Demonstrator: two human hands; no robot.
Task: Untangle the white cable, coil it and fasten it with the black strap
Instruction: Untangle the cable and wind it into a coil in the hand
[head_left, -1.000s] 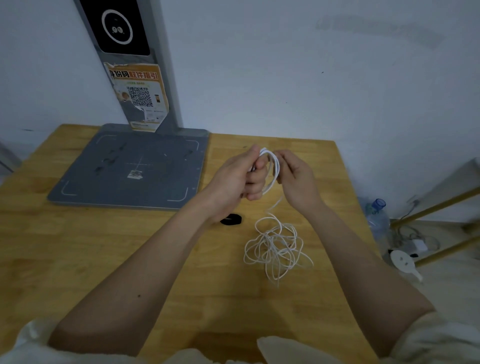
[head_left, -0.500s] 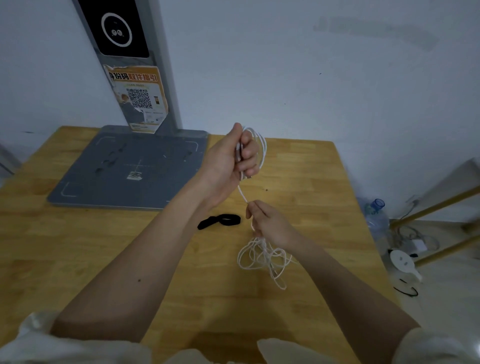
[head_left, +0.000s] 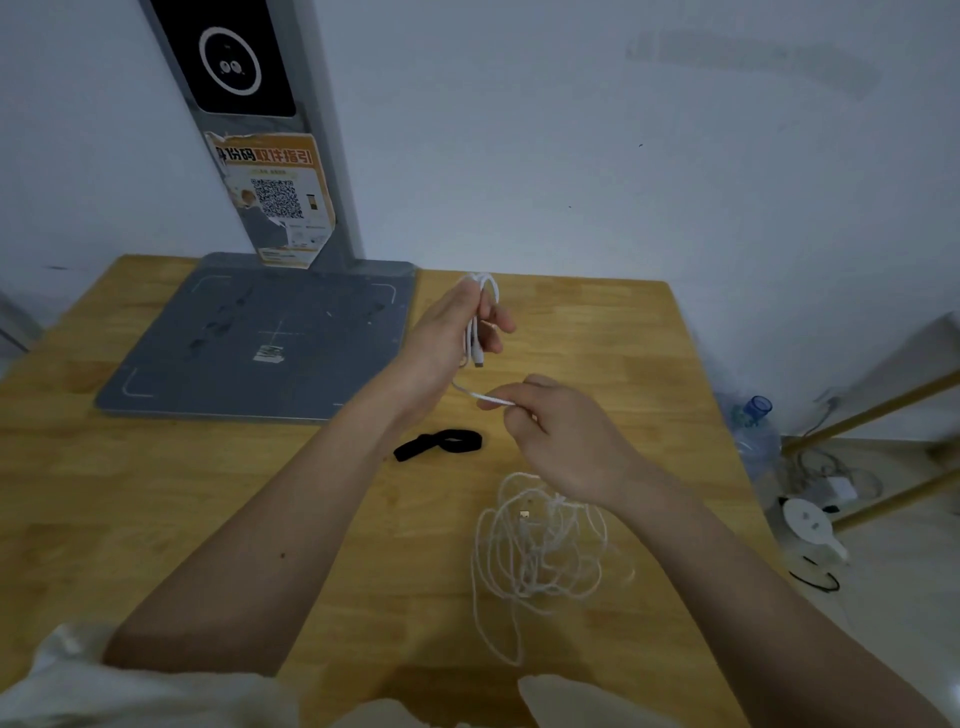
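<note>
The white cable (head_left: 540, 545) lies mostly as a loose tangled heap on the wooden table (head_left: 156, 493), near its right side. My left hand (head_left: 452, 332) is raised above the table and holds a small loop of the cable, with a plug end hanging below its fingers. My right hand (head_left: 561, 431) pinches the strand that runs from that loop, just below and right of the left hand. The black strap (head_left: 439, 444) lies flat on the table, under and between my two hands, touching neither.
A grey flat base plate (head_left: 260, 338) with an upright post (head_left: 260, 130) bearing a QR-code sticker stands at the table's back left. The wall is close behind. Off the right edge, on the floor, are a water bottle (head_left: 753, 421), wires and wooden legs.
My right hand has come up from the heap to pinch the strand just under my left hand. The left hand has lowered slightly. The heap has spread out wider on the table.
</note>
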